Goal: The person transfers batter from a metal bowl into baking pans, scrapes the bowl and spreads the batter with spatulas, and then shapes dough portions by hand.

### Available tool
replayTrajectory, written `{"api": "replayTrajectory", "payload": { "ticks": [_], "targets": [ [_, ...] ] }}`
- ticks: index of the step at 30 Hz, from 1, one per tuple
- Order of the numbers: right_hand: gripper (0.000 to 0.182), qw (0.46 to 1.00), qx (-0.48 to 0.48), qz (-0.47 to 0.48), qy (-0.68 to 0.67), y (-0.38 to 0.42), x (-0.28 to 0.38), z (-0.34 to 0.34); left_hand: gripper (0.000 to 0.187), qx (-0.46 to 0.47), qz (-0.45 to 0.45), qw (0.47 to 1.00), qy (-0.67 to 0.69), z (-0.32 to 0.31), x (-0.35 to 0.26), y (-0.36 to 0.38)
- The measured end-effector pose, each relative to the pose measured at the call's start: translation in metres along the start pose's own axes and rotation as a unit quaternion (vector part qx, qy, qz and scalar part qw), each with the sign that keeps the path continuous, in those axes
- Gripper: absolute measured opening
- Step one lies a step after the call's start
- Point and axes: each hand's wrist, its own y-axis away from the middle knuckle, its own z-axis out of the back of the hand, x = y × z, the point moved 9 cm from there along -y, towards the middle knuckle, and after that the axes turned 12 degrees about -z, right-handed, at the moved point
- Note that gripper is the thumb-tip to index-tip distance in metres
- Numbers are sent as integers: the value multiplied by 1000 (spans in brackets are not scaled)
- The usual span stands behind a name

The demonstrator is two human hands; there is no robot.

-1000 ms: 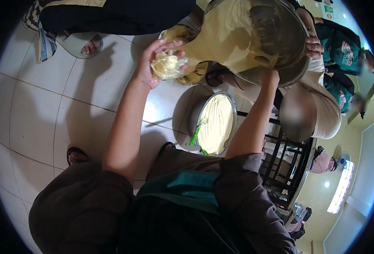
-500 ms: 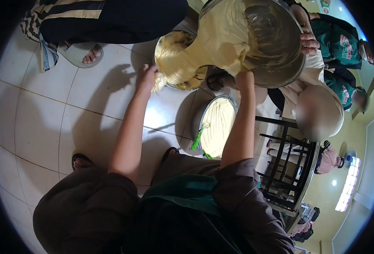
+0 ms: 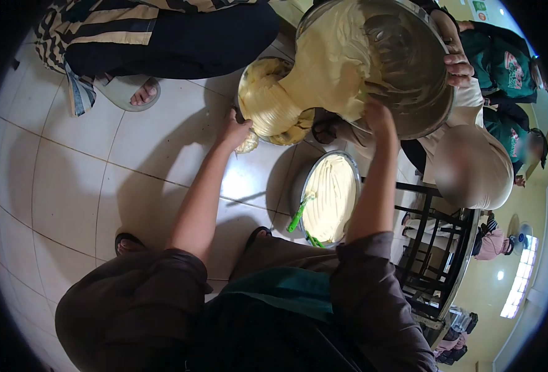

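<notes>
A large metal bowl [image 3: 432, 118] is tilted on its side, and pale yellow batter [image 3: 330, 59] runs from it in a thick mass into a smaller bowl [image 3: 243, 77] on the floor. My left hand [image 3: 235, 130] is closed at the smaller bowl's near edge, beside a batter-covered lump [image 3: 247, 146]; what its fingers hold is unclear. At the large bowl's mouth, against the batter, is my right hand [image 3: 378, 116], its fingers closed on something mostly hidden. Another person's hand [image 3: 459, 67] grips the large bowl's rim.
An oval tub of smoothed batter [image 3: 330, 198] with green-handled tools [image 3: 296, 218] stands on the tiled floor. At the right is a black metal-framed table [image 3: 432, 248]. A person's sandalled foot [image 3: 142, 93] is at the upper left; others are at the right.
The whole view has shifted slightly. My left hand has moved right, closer against the smaller bowl. My right hand has moved slightly up and right along the large bowl's mouth.
</notes>
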Motion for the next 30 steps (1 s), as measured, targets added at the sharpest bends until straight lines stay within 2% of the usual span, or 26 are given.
{"api": "replayTrajectory", "payload": {
  "ticks": [1, 3, 5, 7, 8, 10, 11, 13, 14, 15, 16, 17, 19, 21, 23, 25, 27, 28, 29, 30],
  "targets": [
    [22, 1000, -10, 1, -11, 11, 10, 8, 82, -9, -18, 999, -37, -3, 9, -7],
    [24, 996, -86, -1, 35, 50, 43, 78, 82, -21, -41, 994, -94, -9, 14, -10],
    [28, 985, -105, -71, 115, -15, -7, 58, 81, -27, -51, 989, -137, -8, -3, 3],
    [32, 972, -69, -83, 207, -52, -17, 39, 79, -55, -78, 987, -130, -5, -14, 11],
    [34, 964, -23, -58, 258, -57, -3, 21, 79, -56, -85, 987, -126, -5, -15, 13],
    [36, 959, -122, 34, 252, -50, 36, 14, 78, -59, -96, 987, -116, -4, -17, 15],
    [35, 941, -264, 99, 188, -36, 55, 20, 78, -49, -71, 992, -90, -8, -4, 9],
    [34, 938, -279, 157, 131, -35, 53, 28, 78, -31, -19, 999, -39, -16, 22, -1],
    [34, 966, -154, 150, 142, -50, 27, 40, 79, -17, -9, 999, -27, -15, 17, 4],
    [33, 982, -93, 96, 130, -50, 23, 58, 79, -4, 2, 1000, -15, -12, 3, 13],
    [32, 991, -36, 38, 121, -48, 19, 75, 79, 9, 13, 1000, -3, -13, -2, 18],
    [32, 992, -44, -69, 91, -38, 19, 99, 80, -5, -20, 1000, -9, -13, 3, 12],
    [34, 969, -70, -58, 230, -45, 30, 100, 79, -23, -79, 996, -32, -14, 14, -1],
    [36, 955, -42, -23, 293, -63, 54, 85, 78, -28, -121, 990, -72, -8, 2, 1],
    [33, 957, 48, 25, 284, -68, 80, 52, 77, -32, -143, 985, -96, -5, -7, 8],
    [33, 986, 72, 47, 140, -67, 99, 36, 76, -45, -158, 982, -97, -3, -16, 14],
    [33, 988, 74, 108, 78, -58, 105, 35, 76, -27, -92, 994, -60, -6, -12, 18],
    [33, 981, 64, 162, 89, -39, 108, 46, 75, -20, -61, 997, -40, -7, -10, 19],
    [34, 970, 53, 214, 100, -15, 110, 59, 76, -23, -81, 996, -36, -7, -11, 19],
    [35, 976, 48, 184, 105, 18, 118, 87, 76, -26, -101, 994, -32, -7, -11, 18]
  ]
}}
